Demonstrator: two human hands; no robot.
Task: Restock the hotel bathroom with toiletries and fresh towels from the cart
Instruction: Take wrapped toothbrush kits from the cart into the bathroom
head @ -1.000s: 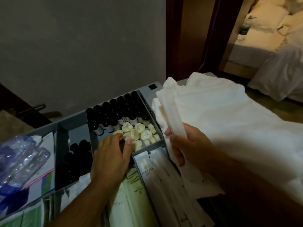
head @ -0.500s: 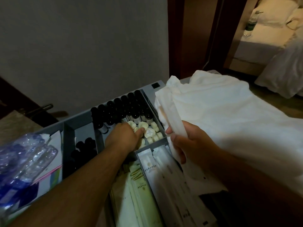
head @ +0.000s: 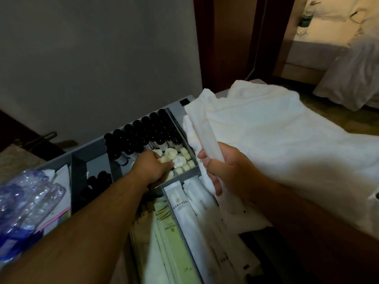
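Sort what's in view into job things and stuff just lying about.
Job: soaps, some held in the left hand; bottles; sachets; towels, gripped by the right hand; cart tray.
Lying about: pillow; bedside bottle.

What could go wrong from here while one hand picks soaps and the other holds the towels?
1. The left hand grips wrapped soaps right beside the dark bottles; lifting out may topple some.
2. The towels, held by the right hand alone, hang over the sachets and could slip or drag them out.
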